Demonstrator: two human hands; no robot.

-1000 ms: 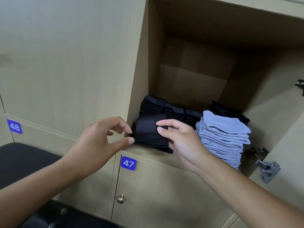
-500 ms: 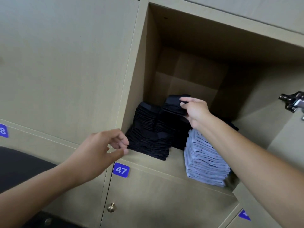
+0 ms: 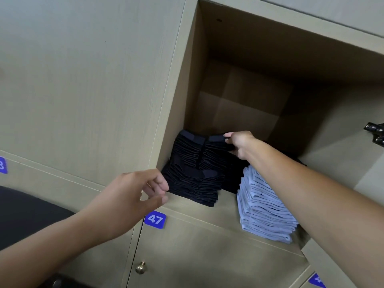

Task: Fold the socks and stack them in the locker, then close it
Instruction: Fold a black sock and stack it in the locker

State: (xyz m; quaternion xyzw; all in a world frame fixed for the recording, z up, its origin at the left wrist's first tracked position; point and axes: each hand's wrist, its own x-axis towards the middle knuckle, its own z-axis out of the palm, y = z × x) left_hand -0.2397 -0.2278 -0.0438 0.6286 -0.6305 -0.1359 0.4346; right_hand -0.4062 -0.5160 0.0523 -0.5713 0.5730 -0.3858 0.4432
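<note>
Now black sock (image 3: 216, 140) under right hand (image 3: 240, 142).

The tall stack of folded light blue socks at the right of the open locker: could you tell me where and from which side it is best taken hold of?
Probably grip the stack of folded light blue socks low down, one hand on each side, coming from the open front of the wooden locker. It is tall and leans, so a top grip would likely lift only the top few pairs.

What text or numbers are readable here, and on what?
"47": white digits on a blue tag on the locker door below the open locker.
Blue tag at the left edge: cut off, only a partial digit, unreadable.
Blue tag at the bottom right: cut off, unreadable.
</note>
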